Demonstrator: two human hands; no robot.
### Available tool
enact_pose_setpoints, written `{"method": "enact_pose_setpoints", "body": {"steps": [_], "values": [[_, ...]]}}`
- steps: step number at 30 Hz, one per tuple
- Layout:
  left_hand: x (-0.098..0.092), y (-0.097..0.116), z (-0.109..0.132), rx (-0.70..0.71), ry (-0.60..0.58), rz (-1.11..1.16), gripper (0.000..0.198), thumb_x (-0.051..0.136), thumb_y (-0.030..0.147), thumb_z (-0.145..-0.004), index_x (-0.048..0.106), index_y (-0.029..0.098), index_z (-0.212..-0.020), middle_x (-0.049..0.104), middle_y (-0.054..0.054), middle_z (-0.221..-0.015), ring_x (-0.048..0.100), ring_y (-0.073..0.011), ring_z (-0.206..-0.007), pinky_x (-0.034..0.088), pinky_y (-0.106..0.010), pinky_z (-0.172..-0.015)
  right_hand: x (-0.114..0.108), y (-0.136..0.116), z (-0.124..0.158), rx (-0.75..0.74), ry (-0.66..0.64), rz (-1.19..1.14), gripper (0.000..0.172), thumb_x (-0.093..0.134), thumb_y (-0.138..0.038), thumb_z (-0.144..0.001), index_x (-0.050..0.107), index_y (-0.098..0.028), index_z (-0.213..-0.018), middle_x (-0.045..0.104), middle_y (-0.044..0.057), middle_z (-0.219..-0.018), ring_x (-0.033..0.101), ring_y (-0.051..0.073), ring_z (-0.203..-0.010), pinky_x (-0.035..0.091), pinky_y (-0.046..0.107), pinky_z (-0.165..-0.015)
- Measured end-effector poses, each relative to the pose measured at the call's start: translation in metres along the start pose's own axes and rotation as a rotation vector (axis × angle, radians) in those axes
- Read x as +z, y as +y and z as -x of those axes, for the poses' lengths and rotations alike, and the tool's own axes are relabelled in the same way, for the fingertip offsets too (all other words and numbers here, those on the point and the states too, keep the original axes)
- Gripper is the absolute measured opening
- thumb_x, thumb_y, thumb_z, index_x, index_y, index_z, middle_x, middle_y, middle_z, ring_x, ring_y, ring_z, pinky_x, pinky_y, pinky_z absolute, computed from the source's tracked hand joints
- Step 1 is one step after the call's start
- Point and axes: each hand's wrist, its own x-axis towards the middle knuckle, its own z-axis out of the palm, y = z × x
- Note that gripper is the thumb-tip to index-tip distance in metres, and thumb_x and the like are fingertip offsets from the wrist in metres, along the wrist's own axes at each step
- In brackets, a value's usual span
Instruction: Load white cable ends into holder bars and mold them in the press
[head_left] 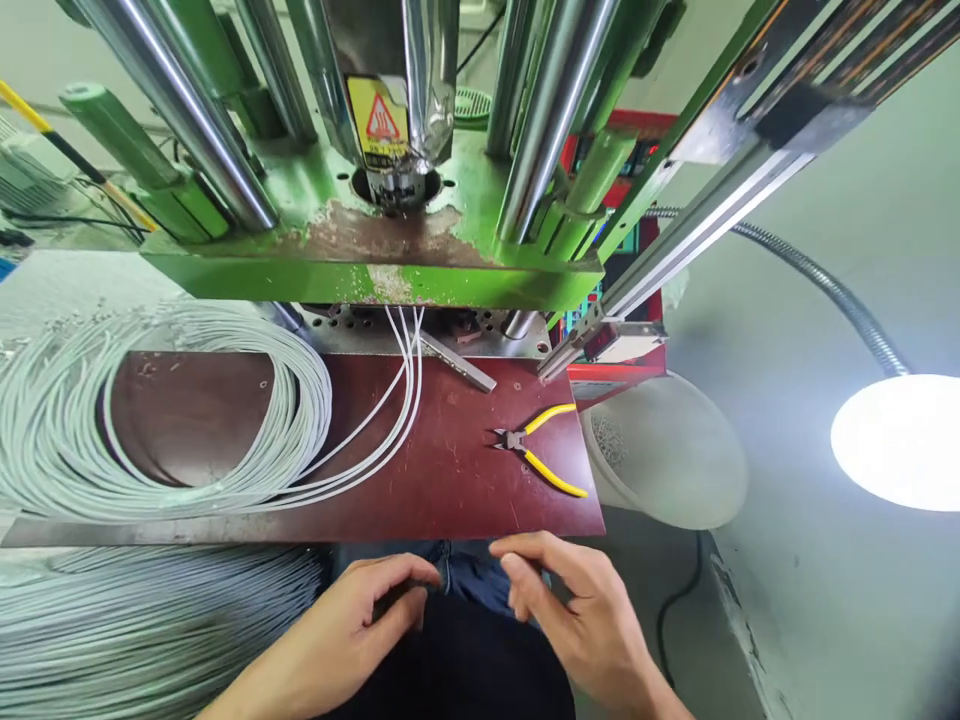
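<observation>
My left hand (364, 622) is over my lap in front of the work board, fingers loosely curved and thumb apart, holding nothing visible. Opposite it, my right hand (581, 608) hovers near the board's front edge with bent, separated fingers and no object in it. Yellow-handled cutting pliers (514, 440) lie on the dark red board (450, 500), jaws apart and pointing left, beyond my right hand. A big coil of white cable (304, 420) rests at the left. Several of its cable ends (411, 385) run under the green press plate (300, 280), where their tips are hidden.
A metal bar (459, 363) sticks out from the press onto the board. Steel guide columns (551, 120) and a heat warning label (381, 120) are above. A whitish bin (690, 455) and a bright lamp (900, 440) stand right. More bundled cable (150, 630) lies lower left.
</observation>
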Motion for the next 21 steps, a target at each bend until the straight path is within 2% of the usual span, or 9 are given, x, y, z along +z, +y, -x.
{"method": "enact_pose_setpoints", "body": {"steps": [3,5,8,10,13,15,18,21], "values": [[-0.019,0.016,-0.008,0.054,0.155,0.045,0.030,0.047,0.039,-0.089,0.067,0.019,-0.099,0.065,-0.001,-0.074,0.057,-0.0149,-0.065,0.045,-0.025,-0.062,-0.017,0.011,-0.023,-0.159,0.242,0.202,0.014,0.056,-0.024,-0.094,0.068,-0.021,-0.102,0.070,0.004,-0.087,0.066,0.016,-0.080,0.053,0.028,-0.078],[-0.036,0.024,-0.024,0.123,0.360,0.017,0.032,0.045,0.041,-0.089,0.064,0.019,-0.101,0.066,-0.002,-0.079,0.058,-0.0156,-0.064,0.046,-0.026,-0.060,-0.022,0.021,-0.039,-0.219,0.352,0.345,0.016,0.058,-0.024,-0.092,0.067,-0.021,-0.105,0.069,0.008,-0.100,0.064,0.021,-0.096,0.051,0.036,-0.089],[-0.063,0.034,-0.060,0.230,0.740,-0.227,0.032,0.045,0.042,-0.088,0.062,0.018,-0.100,0.066,-0.008,-0.091,0.061,-0.0214,-0.078,0.050,-0.034,-0.073,-0.021,0.036,-0.051,-0.243,0.398,0.437,0.017,0.060,-0.023,-0.090,0.066,-0.022,-0.107,0.068,0.008,-0.103,0.062,0.023,-0.102,0.051,0.040,-0.092],[-0.078,0.039,-0.085,0.208,0.873,-0.396,0.035,0.049,0.045,-0.086,0.059,0.016,-0.103,0.065,-0.013,-0.098,0.061,-0.0287,-0.093,0.047,-0.043,-0.087,-0.018,0.042,-0.051,-0.252,0.383,0.427,0.015,0.060,-0.022,-0.091,0.066,-0.022,-0.105,0.067,0.007,-0.103,0.061,0.022,-0.101,0.051,0.039,-0.092],[-0.090,0.043,-0.113,0.098,0.830,-0.368,0.038,0.066,0.047,-0.074,0.058,0.015,-0.093,0.064,-0.019,-0.103,0.054,-0.0400,-0.111,0.037,-0.054,-0.099,-0.018,0.043,-0.047,-0.271,0.342,0.394,0.013,0.059,-0.022,-0.092,0.065,-0.023,-0.104,0.066,0.006,-0.105,0.060,0.021,-0.103,0.050,0.037,-0.092],[-0.093,0.045,-0.124,0.070,0.776,-0.267,0.027,0.074,0.036,-0.067,0.055,0.019,-0.076,0.065,-0.017,-0.095,0.053,-0.0428,-0.113,0.034,-0.056,-0.101,-0.022,0.038,-0.047,-0.284,0.314,0.376,0.014,0.058,-0.021,-0.092,0.064,-0.024,-0.105,0.065,0.006,-0.107,0.060,0.020,-0.104,0.049,0.036,-0.093],[-0.096,0.047,-0.135,0.084,0.708,-0.110,0.025,0.071,0.016,-0.064,0.047,0.022,-0.061,0.063,-0.009,-0.073,0.061,-0.0380,-0.101,0.039,-0.051,-0.095,-0.028,0.023,-0.055,-0.307,0.267,0.375,0.017,0.056,-0.020,-0.094,0.063,-0.025,-0.108,0.065,0.005,-0.108,0.060,0.019,-0.104,0.049,0.036,-0.094],[-0.102,0.052,-0.147,0.107,0.564,0.147,0.015,0.064,0.014,-0.069,0.051,0.021,-0.065,0.060,-0.003,-0.058,0.066,-0.0273,-0.071,0.048,-0.041,-0.074,-0.030,0.006,-0.076,-0.344,0.215,0.418,0.016,0.054,-0.022,-0.095,0.063,-0.025,-0.108,0.065,0.006,-0.109,0.059,0.020,-0.105,0.048,0.037,-0.095]]}}
